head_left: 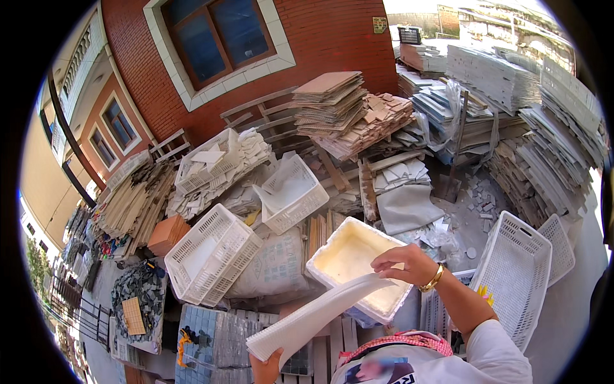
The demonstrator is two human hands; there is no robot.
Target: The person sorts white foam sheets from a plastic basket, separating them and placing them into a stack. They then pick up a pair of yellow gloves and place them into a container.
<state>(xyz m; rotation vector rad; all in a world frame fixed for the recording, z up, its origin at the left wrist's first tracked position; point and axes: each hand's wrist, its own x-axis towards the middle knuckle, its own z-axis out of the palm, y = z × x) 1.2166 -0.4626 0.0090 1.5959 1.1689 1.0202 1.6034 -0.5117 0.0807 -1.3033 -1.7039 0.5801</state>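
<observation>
A long white flexible sheet with a fine grid pattern (313,320) stretches slantwise between my two hands, curving along its length. My left hand (267,366) grips its lower left end with the thumb against the edge; the other fingers are partly hidden. At its upper right end, my right hand (406,264) pinches the edge between thumb and fingers, a gold-coloured band (433,279) on the wrist. Beneath the sheet and right hand stands a white foam box (320,265) with a yellowish inside, partly covered by the sheet.
White plastic baskets (240,256) stand left of the foam box, and another basket (534,281) is at the right. Blue-grey tiles (204,342) lie at the lower left. Stacked boards (329,102) and heaped tiles line the brick wall (339,38). A filled sack (272,265) lies behind the sheet.
</observation>
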